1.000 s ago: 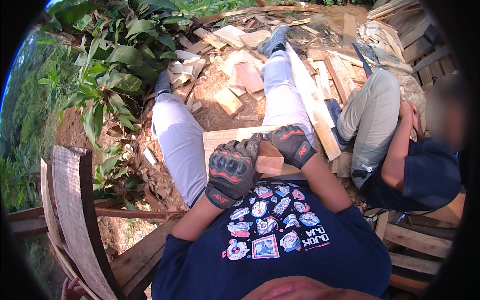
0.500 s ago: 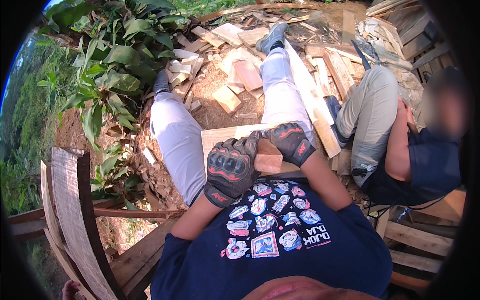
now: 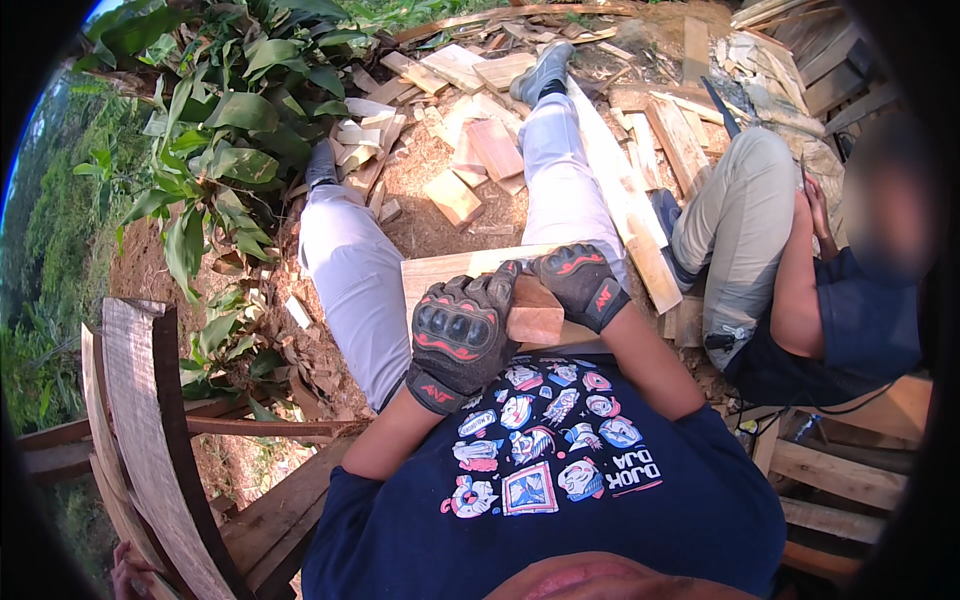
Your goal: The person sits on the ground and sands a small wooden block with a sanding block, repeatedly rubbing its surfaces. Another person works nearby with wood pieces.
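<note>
Both my hands wear black gloves with red trim and sit close together in front of my dark printed shirt. My left hand (image 3: 460,335) is curled over the left side of a short wooden block (image 3: 535,322), its thumb along the top. My right hand (image 3: 580,285) closes round the block's far right side, fingers bent and partly hidden. Beneath and beyond the block, a pale wooden board (image 3: 440,268) lies across my thighs. The hands cover part of the block and the board.
Wood offcuts (image 3: 453,198) litter the ground between my legs. A long plank (image 3: 620,185) lies beside my right leg. At right a person (image 3: 800,290) sits close by. Upright boards (image 3: 145,420) stand at left, another person's hand (image 3: 130,572) behind them. Leafy plants (image 3: 230,130) grow beyond.
My hands and the block have hardly moved. The seated person's hand at right has risen slightly, with a thin dark thing near it. The hand at lower left shows more.
</note>
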Tool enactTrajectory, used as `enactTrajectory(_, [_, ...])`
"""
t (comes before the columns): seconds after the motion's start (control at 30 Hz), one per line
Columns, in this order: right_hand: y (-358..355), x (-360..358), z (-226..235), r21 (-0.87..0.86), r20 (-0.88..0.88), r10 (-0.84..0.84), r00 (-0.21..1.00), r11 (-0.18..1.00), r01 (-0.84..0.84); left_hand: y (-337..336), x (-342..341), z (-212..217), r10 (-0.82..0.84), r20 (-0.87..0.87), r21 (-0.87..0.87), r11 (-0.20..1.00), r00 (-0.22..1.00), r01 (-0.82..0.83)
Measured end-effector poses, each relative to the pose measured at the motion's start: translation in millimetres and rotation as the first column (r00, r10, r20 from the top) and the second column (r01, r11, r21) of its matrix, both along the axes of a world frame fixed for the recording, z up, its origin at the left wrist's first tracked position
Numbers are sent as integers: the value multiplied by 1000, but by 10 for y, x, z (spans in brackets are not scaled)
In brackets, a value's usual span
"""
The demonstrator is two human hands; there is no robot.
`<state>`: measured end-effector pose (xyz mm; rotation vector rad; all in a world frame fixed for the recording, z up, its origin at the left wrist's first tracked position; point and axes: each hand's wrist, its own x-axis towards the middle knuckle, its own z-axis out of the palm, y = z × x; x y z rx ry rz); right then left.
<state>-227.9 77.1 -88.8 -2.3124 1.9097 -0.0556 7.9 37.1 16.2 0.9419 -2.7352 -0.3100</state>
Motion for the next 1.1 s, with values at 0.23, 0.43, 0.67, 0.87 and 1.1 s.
enactTrajectory(0.23, [4, -5, -8, -2, 9, 8, 1000, 1000, -8, -12, 10, -4, -12, -30, -8, 1000, 999, 11])
enactTrajectory(0.43, [20, -17, -41, -47, -4, 24, 1000, 999, -24, -10, 12, 11, -11, -36, -18, 1000, 999, 10])
enactTrajectory(0.67, [5, -13, -134, -78, 26, 4, 1000, 997, -2, -14, 10, 20, -12, -51, -9, 1000, 999, 11])
enactTrajectory(0.87, [10, -16, -148, -78, 30, -2, 1000, 997, 4, -13, 4, 15, -4, -28, 0, 1000, 1000, 4])
enactTrajectory(1.1, [-5, 5, -53, -35, 29, -12, 1000, 999, 13, -12, 2, 19, -2, -58, -26, 1000, 998, 0])
